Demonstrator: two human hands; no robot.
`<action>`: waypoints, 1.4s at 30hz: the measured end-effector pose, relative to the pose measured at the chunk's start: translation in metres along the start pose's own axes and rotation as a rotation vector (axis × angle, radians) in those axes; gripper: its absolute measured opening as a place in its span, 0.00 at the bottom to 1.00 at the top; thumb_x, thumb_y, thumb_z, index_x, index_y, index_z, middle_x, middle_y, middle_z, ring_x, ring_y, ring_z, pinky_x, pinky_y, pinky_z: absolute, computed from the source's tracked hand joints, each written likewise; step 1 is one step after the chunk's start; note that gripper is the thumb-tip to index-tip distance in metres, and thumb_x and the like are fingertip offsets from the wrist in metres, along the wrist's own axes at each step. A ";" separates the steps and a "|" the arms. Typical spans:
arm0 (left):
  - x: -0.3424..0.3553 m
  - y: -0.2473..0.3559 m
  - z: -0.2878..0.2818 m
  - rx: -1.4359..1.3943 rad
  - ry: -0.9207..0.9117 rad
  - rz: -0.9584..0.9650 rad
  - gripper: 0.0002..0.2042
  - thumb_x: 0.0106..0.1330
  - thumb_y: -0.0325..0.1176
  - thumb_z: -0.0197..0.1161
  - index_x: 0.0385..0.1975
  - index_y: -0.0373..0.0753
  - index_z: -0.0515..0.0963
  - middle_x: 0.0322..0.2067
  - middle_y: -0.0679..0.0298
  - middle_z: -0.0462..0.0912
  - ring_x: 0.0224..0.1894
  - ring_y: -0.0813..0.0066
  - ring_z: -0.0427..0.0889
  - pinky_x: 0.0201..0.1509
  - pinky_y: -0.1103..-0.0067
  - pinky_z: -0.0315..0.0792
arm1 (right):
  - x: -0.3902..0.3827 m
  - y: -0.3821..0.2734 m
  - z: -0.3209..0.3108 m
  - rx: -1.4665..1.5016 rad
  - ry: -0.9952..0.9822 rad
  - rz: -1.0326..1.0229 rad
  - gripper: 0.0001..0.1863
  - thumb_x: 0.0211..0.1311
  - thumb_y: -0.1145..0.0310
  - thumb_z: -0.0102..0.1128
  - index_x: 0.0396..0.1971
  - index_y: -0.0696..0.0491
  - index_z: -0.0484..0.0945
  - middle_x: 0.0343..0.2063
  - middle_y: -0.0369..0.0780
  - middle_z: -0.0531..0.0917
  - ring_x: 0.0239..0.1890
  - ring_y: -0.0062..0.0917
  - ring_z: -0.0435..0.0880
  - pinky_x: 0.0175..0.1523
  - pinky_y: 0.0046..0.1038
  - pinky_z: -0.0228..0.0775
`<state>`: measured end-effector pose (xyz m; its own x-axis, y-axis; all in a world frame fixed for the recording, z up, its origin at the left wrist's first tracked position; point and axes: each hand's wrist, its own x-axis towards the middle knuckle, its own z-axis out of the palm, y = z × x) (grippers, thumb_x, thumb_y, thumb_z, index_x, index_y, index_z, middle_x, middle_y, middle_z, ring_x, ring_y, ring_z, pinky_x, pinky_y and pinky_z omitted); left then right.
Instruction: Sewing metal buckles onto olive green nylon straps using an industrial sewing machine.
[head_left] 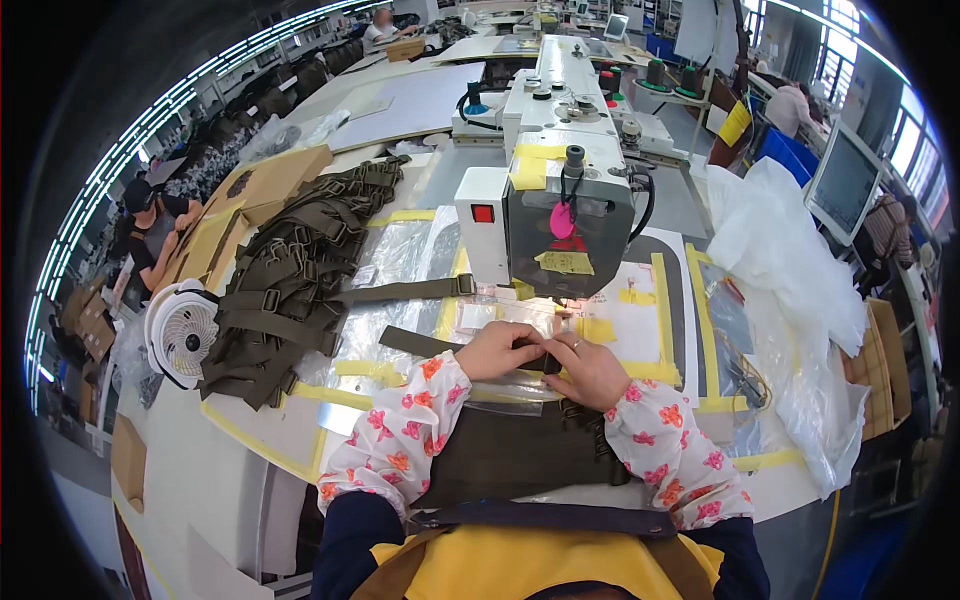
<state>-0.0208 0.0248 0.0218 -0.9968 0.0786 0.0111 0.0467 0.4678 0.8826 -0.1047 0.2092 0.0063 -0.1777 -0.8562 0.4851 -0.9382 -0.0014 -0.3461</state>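
Observation:
My left hand [500, 350] and my right hand [592, 372] meet just in front of the sewing machine head [560, 200], fingertips pinched together. An olive webbing strap [415, 342] runs from the left into my left hand, and its end is hidden under the fingers. Both hands appear closed on this strap, though the fingers cover the gripped part. Beyond it lies another strap with a buckle [462, 285], stretching out from a heap of olive straps [300, 250] on the left. Dark olive fabric [510, 450] spreads below my wrists at the table edge.
A white fan [182, 335] stands left of the strap heap, near a cardboard box [285, 185]. Crumpled clear plastic [790, 260] covers the right side, by a monitor [845, 185]. Yellow tape [665, 310] edges the work surface. A co-worker [150, 230] is at the far left.

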 end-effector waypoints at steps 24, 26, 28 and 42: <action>0.051 -0.028 0.052 0.334 0.614 -0.104 0.07 0.51 0.32 0.60 0.25 0.35 0.76 0.18 0.57 0.78 0.20 0.65 0.78 0.25 0.74 0.70 | -0.002 0.035 0.035 0.831 0.437 0.746 0.25 0.47 0.80 0.59 0.48 0.64 0.63 0.34 0.41 0.76 0.29 0.17 0.76 0.33 0.17 0.70; 0.054 -0.025 0.053 0.472 0.612 -0.059 0.06 0.50 0.32 0.60 0.24 0.36 0.76 0.18 0.56 0.77 0.20 0.63 0.78 0.24 0.73 0.70 | -0.002 0.040 0.035 0.649 0.331 0.826 0.24 0.47 0.79 0.58 0.48 0.65 0.67 0.26 0.39 0.79 0.24 0.15 0.76 0.29 0.16 0.68; 0.055 -0.021 0.052 0.603 0.549 -0.022 0.07 0.50 0.31 0.59 0.28 0.38 0.76 0.19 0.54 0.77 0.23 0.51 0.76 0.28 0.66 0.71 | -0.001 0.043 0.034 0.590 0.363 0.739 0.24 0.47 0.80 0.57 0.48 0.63 0.69 0.24 0.38 0.79 0.22 0.15 0.75 0.29 0.17 0.68; 0.053 -0.028 0.020 0.369 -0.028 0.091 0.11 0.60 0.30 0.50 0.41 0.37 0.73 0.37 0.52 0.76 0.40 0.51 0.74 0.42 0.67 0.70 | 0.000 0.047 0.019 0.418 0.289 0.601 0.22 0.45 0.79 0.58 0.45 0.58 0.73 0.28 0.37 0.79 0.28 0.17 0.75 0.37 0.19 0.69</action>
<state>-0.0734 0.0337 -0.0121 -0.9856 0.1562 0.0640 0.1600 0.7430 0.6499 -0.1432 0.1999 -0.0251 -0.7429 -0.6038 0.2889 -0.4778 0.1761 -0.8606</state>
